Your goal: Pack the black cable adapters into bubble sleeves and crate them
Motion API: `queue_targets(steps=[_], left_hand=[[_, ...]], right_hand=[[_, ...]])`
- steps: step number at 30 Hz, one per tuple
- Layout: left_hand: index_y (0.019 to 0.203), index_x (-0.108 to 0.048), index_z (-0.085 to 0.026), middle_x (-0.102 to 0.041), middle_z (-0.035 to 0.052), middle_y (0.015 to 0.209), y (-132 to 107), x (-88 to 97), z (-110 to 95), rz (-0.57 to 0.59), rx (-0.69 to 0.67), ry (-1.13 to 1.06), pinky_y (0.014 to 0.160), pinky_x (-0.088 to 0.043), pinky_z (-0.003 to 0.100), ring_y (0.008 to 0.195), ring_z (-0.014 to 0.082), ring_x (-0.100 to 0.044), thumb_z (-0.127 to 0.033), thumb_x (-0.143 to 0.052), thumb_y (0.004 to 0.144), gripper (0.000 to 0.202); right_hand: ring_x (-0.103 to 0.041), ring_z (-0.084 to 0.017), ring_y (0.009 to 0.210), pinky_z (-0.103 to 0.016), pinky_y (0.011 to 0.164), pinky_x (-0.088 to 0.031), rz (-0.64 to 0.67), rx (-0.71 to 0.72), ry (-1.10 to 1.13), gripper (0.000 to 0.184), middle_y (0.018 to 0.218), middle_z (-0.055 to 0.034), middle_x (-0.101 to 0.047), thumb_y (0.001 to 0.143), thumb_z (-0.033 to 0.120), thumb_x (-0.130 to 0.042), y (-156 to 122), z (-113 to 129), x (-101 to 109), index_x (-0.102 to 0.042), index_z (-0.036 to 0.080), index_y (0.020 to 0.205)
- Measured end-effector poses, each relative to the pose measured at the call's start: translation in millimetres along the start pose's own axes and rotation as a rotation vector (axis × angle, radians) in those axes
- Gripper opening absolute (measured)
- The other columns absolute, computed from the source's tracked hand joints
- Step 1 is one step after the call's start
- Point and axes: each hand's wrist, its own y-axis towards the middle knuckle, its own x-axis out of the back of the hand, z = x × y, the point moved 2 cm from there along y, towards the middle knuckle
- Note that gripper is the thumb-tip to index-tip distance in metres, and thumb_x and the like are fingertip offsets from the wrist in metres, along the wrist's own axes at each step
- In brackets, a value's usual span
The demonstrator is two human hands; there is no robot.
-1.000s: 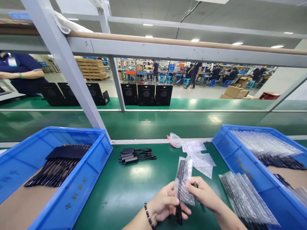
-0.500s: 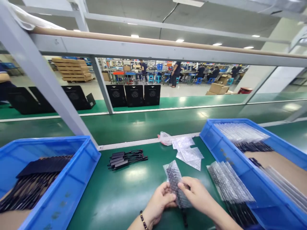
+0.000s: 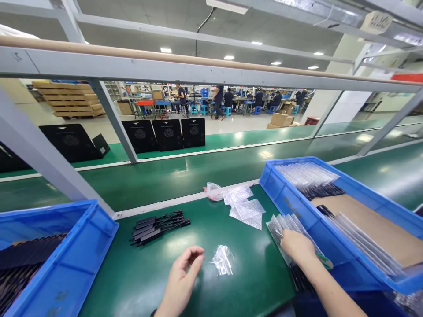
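My left hand point(image 3: 181, 275) hovers over the green mat with its fingers loosely curled and nothing in them. Just to its right lies a small crumpled scrap of clear plastic point(image 3: 223, 260). My right hand point(image 3: 297, 246) rests palm-down on a pile of bubble-bagged black parts point(image 3: 279, 225) beside the right blue bin point(image 3: 291, 207). A small green tool point(image 3: 325, 262) pokes out from under that hand at the wrist side. A bundle of bare black cable parts point(image 3: 158, 224) lies on the mat ahead of my left hand.
Empty bubble bags point(image 3: 246, 208) and a pinkish plastic bag point(image 3: 213, 191) lie mid-mat. The left blue bin point(image 3: 76, 259) holds black parts; the right one holds bagged parts on cardboard. A grey frame post point(image 3: 42, 163) slants at left. Beyond runs a conveyor with black panels point(image 3: 168, 134).
Both hands held a bubble-bagged part together; now they are apart. My right hand has carried it right to the pile, my left hand is empty, and the view has swung right.
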Motion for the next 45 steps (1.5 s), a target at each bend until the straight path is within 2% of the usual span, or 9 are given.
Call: queue_targets(steps=[3,8,13,21,27,30,33,40,45], left_hand=[[0.085,-0.057,-0.020,-0.059,0.0054,0.088,4,45.9,5,-0.145,-0.093,0.412,0.078,-0.043,0.032,0.085,0.0202,-0.053,-0.044,-0.046,0.077,0.028],[0.102,-0.054,-0.015,-0.054,0.0122,0.105,23,119.7,37,-0.407,-0.013,1.123,0.083,-0.039,0.041,0.098,0.0289,-0.047,-0.037,-0.043,0.075,0.036],[0.104,-0.051,-0.013,-0.052,0.0126,0.103,36,141.6,59,-0.345,0.093,1.359,0.080,-0.039,0.037,0.096,0.0277,-0.047,-0.027,-0.043,0.074,0.035],[0.104,-0.050,-0.018,-0.053,0.0094,0.097,37,136.3,58,-0.322,0.131,1.320,0.081,-0.037,0.035,0.096,0.0241,-0.047,-0.019,-0.044,0.074,0.030],[0.082,-0.058,-0.016,-0.056,0.0127,0.093,30,134.8,47,-0.319,0.073,1.171,0.080,-0.039,0.040,0.092,0.0268,-0.049,-0.018,-0.042,0.074,0.018],[0.084,-0.059,-0.018,-0.060,0.0074,0.093,24,134.8,34,-0.279,0.048,1.098,0.080,-0.041,0.033,0.089,0.0212,-0.053,-0.021,-0.044,0.075,0.017],[0.086,-0.057,-0.020,-0.062,0.0015,0.080,14,123.9,9,-0.214,-0.009,0.801,0.069,-0.045,0.025,0.074,0.0144,-0.057,-0.028,-0.045,0.077,0.017],[0.120,-0.035,-0.017,-0.051,-0.0067,0.058,10,63.0,-44,-0.240,-0.114,-0.081,0.054,-0.040,0.019,0.052,0.0074,-0.049,-0.026,-0.056,0.072,0.054],[0.114,-0.036,-0.017,-0.042,-0.0104,0.052,19,36.5,-37,-0.161,0.000,-0.325,0.049,-0.036,0.017,0.048,0.0055,-0.044,-0.025,-0.062,0.067,0.055]], right_hand=[[-0.063,-0.027,0.085,-0.035,0.068,-0.043,0.012,0.003,-0.003,0.029,0.090,-0.0173,-0.067,0.077,0.015,-0.036,1,-4,3,-0.064,0.014,0.084],[-0.064,-0.027,0.077,-0.036,0.064,-0.043,-0.081,0.038,-0.030,0.026,0.084,-0.0148,-0.067,0.082,0.031,-0.040,-7,1,6,-0.060,0.015,0.085],[-0.063,-0.024,0.066,-0.031,0.055,-0.041,-0.300,0.137,-0.080,0.020,0.080,-0.0094,-0.064,0.083,0.033,-0.043,-26,19,11,-0.055,0.017,0.082],[-0.061,-0.017,0.057,-0.025,0.047,-0.033,-0.363,0.336,-0.026,0.024,0.069,-0.0013,-0.061,0.083,0.039,-0.041,-35,53,5,-0.044,0.021,0.067],[-0.058,-0.017,0.050,-0.026,0.045,-0.032,-0.355,0.440,0.080,0.027,0.061,-0.0007,-0.059,0.081,0.042,-0.040,-35,77,4,-0.040,0.023,0.062],[-0.056,-0.016,0.049,-0.025,0.045,-0.034,-0.381,0.530,0.168,0.028,0.058,-0.0002,-0.057,0.080,0.043,-0.040,-36,85,5,-0.041,0.023,0.061],[-0.054,-0.014,0.050,-0.024,0.047,-0.038,-0.375,0.683,0.305,0.029,0.061,-0.0004,-0.056,0.082,0.043,-0.038,-42,99,8,-0.047,0.023,0.063],[-0.057,-0.012,0.068,-0.022,0.063,-0.042,0.026,1.050,0.674,0.029,0.081,-0.0032,-0.062,0.087,0.035,-0.036,-92,170,20,-0.061,0.021,0.091],[-0.048,-0.012,0.056,-0.022,0.053,-0.034,0.229,1.095,0.612,0.034,0.058,0.0001,-0.053,0.085,0.032,-0.036,-111,189,11,-0.054,0.018,0.060]])
